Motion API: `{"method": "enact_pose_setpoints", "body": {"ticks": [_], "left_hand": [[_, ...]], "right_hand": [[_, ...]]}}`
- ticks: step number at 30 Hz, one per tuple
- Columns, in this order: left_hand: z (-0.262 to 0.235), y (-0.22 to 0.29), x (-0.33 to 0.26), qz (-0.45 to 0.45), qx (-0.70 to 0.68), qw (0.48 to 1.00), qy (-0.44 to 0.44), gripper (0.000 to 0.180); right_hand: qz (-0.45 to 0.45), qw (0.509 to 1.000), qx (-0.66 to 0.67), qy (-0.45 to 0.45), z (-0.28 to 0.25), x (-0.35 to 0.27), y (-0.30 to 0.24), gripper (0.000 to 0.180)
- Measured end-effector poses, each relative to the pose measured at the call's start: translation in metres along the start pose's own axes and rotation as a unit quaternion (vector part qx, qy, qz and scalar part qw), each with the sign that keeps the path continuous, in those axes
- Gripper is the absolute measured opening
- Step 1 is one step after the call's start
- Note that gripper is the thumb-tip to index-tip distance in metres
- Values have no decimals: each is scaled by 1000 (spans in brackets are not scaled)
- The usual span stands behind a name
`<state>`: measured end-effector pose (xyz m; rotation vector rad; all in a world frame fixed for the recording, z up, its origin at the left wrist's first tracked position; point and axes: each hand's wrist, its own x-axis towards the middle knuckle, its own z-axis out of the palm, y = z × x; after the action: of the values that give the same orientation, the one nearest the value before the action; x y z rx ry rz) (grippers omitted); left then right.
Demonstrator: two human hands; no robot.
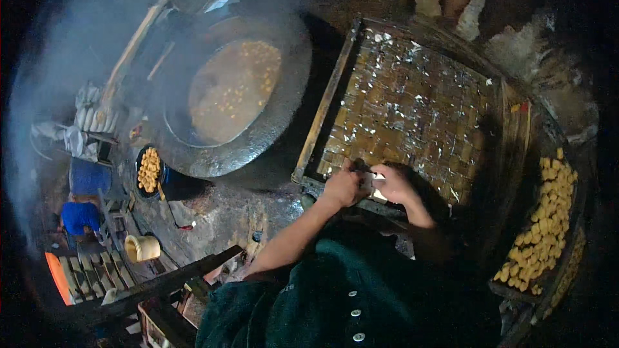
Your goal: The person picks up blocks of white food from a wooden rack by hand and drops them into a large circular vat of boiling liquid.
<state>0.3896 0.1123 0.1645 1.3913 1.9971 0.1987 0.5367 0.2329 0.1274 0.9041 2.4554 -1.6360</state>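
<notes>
My left hand (343,185) and my right hand (396,187) are close together over the near edge of a woven bamboo tray (412,109) in a wooden frame. Between them shows a small white piece (376,182) whose kind I cannot make out. The fingers of both hands are curled in around it, and part of it is hidden by them. White scraps are scattered across the weave of the tray.
At the left, a large wok (282,109) steams, with yellow-brown pieces floating in cloudy liquid. Beside it stands a bucket (149,171) of similar pieces. A tray (538,225) of yellow blocks lies at the right. A cream tub (142,249) and a wooden beam (200,269) are at lower left.
</notes>
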Motion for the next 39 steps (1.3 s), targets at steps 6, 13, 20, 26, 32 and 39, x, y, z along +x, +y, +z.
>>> {"method": "enact_pose_setpoints", "body": {"ticks": [6, 13, 20, 26, 32, 39], "left_hand": [[14, -4, 6, -8, 9, 1000, 6, 47], [-15, 26, -15, -15, 10, 1000, -9, 48], [11, 24, -5, 13, -12, 1000, 21, 45], [20, 36, 3, -4, -20, 1000, -21, 36], [9, 47, 1, 30, -142, 986, 87, 24], [-16, 19, 5, -81, -859, 497, 95, 24]], "right_hand": [[-29, 996, -79, -33, 5, 3, -8, 49], [28, 993, 45, -103, -9, 9, -8, 38], [-189, 970, 132, 72, -9, 11, 63, 28], [74, 950, 301, 28, -37, -21, 24, 33], [90, 905, 385, 155, -32, -31, 27, 28], [-201, 939, 223, 165, -17, -10, -54, 30]]}}
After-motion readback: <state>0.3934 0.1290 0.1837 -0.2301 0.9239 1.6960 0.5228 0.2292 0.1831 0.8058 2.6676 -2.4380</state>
